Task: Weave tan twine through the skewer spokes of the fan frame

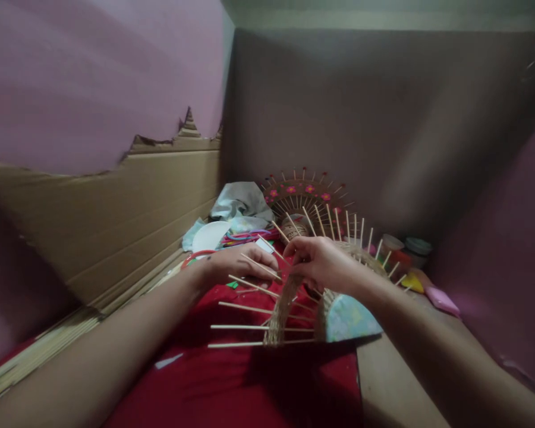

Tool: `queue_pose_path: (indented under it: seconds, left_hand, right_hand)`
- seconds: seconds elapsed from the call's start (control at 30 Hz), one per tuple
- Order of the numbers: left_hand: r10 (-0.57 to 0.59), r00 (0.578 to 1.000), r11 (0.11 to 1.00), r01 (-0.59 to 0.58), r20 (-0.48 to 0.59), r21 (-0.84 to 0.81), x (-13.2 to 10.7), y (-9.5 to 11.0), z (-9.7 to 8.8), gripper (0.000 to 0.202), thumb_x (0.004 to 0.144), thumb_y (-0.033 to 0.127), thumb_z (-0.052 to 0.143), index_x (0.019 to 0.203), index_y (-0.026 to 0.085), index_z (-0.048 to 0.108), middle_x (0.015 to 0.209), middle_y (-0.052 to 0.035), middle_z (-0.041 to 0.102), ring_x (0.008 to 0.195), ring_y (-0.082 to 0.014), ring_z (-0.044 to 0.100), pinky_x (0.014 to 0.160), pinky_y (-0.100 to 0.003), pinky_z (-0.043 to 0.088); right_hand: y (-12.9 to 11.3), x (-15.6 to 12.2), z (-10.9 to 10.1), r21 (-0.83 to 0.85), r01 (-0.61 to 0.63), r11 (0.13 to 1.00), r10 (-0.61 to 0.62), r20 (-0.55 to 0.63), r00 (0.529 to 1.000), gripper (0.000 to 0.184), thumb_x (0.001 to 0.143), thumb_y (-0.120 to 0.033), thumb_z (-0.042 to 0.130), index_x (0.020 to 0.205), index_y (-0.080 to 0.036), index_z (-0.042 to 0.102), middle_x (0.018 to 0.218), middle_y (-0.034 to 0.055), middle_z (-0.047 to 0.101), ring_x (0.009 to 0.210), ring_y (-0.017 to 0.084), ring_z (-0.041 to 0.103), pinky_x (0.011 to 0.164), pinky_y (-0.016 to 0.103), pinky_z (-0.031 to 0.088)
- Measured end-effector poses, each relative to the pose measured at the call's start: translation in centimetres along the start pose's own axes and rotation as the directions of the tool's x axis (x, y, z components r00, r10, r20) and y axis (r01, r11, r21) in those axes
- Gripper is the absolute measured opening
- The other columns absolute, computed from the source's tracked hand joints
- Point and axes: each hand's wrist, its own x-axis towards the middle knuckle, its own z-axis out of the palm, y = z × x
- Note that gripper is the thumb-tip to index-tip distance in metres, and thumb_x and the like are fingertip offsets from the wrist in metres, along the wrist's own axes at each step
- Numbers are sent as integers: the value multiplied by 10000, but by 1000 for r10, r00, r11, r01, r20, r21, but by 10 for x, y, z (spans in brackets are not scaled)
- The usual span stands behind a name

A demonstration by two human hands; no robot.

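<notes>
A half-round fan of thin wooden sticks (245,307) spreads out over the red cloth. Brown twine (276,321) is woven across the sticks in a curved band, and light blue patterned fabric (354,321) covers its centre. My right hand (321,264) is closed at the upper end of the band, thumb and fingers pinching the twine beside a stick. Left of it, my left hand (256,264) has its fingers curled around the sticks, with one stick crossing in front. The fingertips of both hands are partly hidden.
A finished-looking brown fan with pink flowers (310,189) stands behind, near a twine roll (294,229). Grey cloth (243,205) and a white disc (210,236) lie at the left. Cardboard (160,202) lines the left wall. Tubs (417,246) and a pink packet (441,299) sit right.
</notes>
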Motion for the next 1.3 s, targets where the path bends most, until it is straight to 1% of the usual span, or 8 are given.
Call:
queue_pose_path:
  seconds: [0.2,0.37,0.5,0.63,0.83,1.03,1.13,1.3]
  left_hand:
    - [5,1000,993,-2,-29,117,-18,1,-16,186,768,293,621,790,128,705,585,-29,587,479,-80,459,422,-193,316]
    - [-3,997,993,12,-77,115,-32,0,-39,186,762,274,623,851,139,717,638,-39,620,525,-82,499,477,-190,381]
    - [39,994,997,-31,-106,76,-44,4,-53,194,772,293,604,795,132,710,574,-36,607,486,-87,500,454,-192,393]
    - [44,992,979,-20,-116,202,-48,8,-58,150,737,266,647,668,141,695,571,-31,606,502,-91,503,462,-195,391]
    - [107,993,943,-88,-44,320,-49,11,-59,149,729,272,651,661,154,714,676,-55,630,675,-145,548,647,-260,442]
    - [-18,995,980,36,-95,194,-41,-3,-60,195,749,279,620,638,126,671,592,-24,583,552,-101,488,551,-227,379]
    - [-49,996,985,60,-72,160,-28,-10,-49,198,734,273,634,599,129,629,545,10,525,516,-83,438,524,-216,338]
    - [-112,993,918,118,-38,380,-7,-15,-23,250,737,341,625,582,144,624,529,15,512,505,-96,422,492,-221,308]
  right_hand:
    - [1,10,-1,-20,-103,994,103,10,995,131,701,-158,590,785,-166,690,491,-13,561,407,76,440,439,235,340]
    - [3,13,0,-22,-82,996,82,-1,997,124,688,-123,555,699,-152,675,518,7,594,409,71,456,436,228,337]
    - [0,15,-1,-59,-122,991,122,-18,992,138,672,-85,549,678,-145,673,489,5,586,404,74,469,437,222,336]
    - [-1,18,-2,-104,-102,989,96,-60,994,145,657,-68,564,675,-148,684,541,11,616,416,69,470,456,221,340]
    - [1,19,0,-166,-108,980,89,-119,989,166,656,-56,567,689,-156,695,514,5,592,419,76,466,475,234,341]
    - [1,14,-6,-51,-97,994,92,-80,993,113,693,-99,565,689,-153,664,505,-2,575,417,75,465,460,232,359]
    - [1,11,-10,28,-86,996,88,-45,995,63,700,-141,582,705,-158,642,512,-7,572,401,73,460,436,232,365]
    - [-3,7,-15,154,-79,985,76,25,997,27,693,-153,579,701,-164,603,493,-13,558,393,85,483,402,223,385]
